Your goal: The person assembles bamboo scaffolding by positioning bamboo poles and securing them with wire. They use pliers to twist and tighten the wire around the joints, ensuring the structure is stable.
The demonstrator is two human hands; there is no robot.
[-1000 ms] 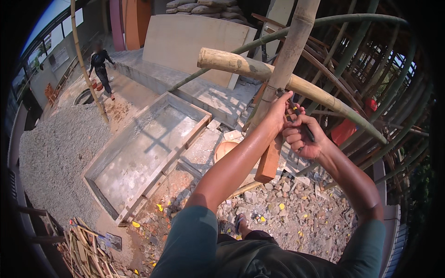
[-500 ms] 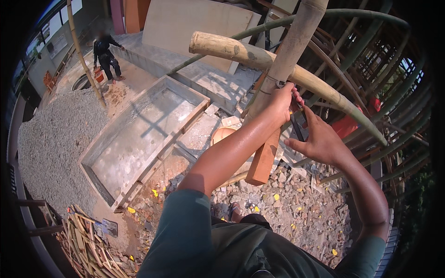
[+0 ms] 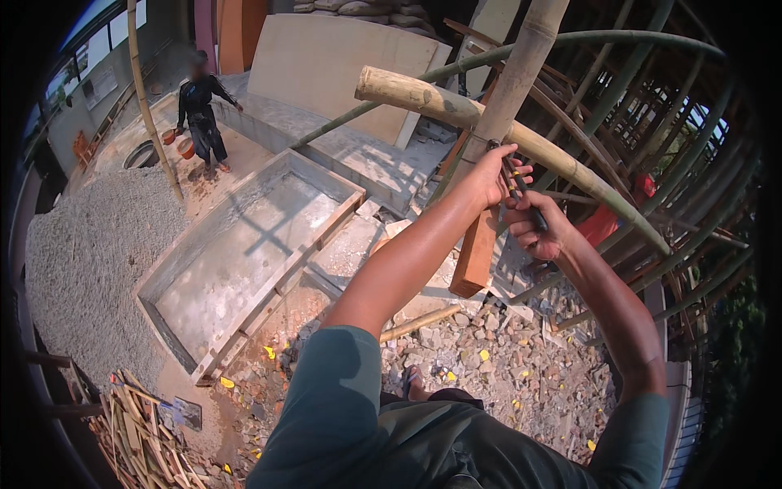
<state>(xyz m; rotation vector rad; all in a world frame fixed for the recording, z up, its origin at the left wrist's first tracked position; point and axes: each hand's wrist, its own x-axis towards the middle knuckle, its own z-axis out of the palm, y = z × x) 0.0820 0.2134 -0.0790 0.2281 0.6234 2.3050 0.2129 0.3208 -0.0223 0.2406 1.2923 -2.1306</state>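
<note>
My right hand [image 3: 542, 226] is wrapped around the dark handles of what look like pincers [image 3: 520, 177], their head up by the bamboo joint. Beside it my left hand [image 3: 487, 178] touches the tool with fingers stretched out and loosely apart. Both hands are where a thick upright bamboo pole [image 3: 507, 102] crosses a curved bamboo pole [image 3: 570, 163]. A thin dark tie, perhaps wire, circles the upright pole just above my left hand. Below my hands, a squared reddish wooden post [image 3: 474, 257] slants downward. The tool's jaws are small and partly hidden.
A shallow concrete trough [image 3: 244, 269] lies left of me, with a gravel heap [image 3: 90, 244] beyond. A person [image 3: 200, 110] stands near orange buckets [image 3: 186, 148]. Rubble [image 3: 505, 367] covers the ground below. Bamboo scaffolding [image 3: 676, 155] crowds the right; split bamboo [image 3: 147, 432] lies lower left.
My right hand has moved in and closed on the pincers' handles. My left fingers have loosened and stretched out. The view has shifted slightly, and the distant person has moved.
</note>
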